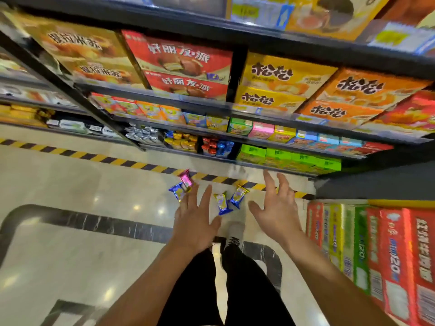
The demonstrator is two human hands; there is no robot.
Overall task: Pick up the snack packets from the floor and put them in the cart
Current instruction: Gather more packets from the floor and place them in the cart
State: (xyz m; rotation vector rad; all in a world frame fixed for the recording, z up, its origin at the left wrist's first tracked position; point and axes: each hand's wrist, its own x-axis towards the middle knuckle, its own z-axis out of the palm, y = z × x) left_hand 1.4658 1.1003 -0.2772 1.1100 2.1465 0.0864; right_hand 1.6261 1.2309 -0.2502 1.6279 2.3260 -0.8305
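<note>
Head view: we reach both hands down toward four floor packets.
Left hand [195, 225] and right hand [275, 209] spread wide, empty, to gather the glossy blue-and-gold foil snack packets [222, 203]; pink foil packet [185, 179] lies far left.

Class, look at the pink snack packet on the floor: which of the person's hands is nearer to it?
Left. The left hand reaches with its fingertips just below the pink snack packet; the right hand is farther off to the right, beyond two blue-and-gold packets.

Bright overhead light; glare spots on glossy floor [70, 189]; motion blur on shelves [235, 107]; wide-angle bending at edges.
</note>
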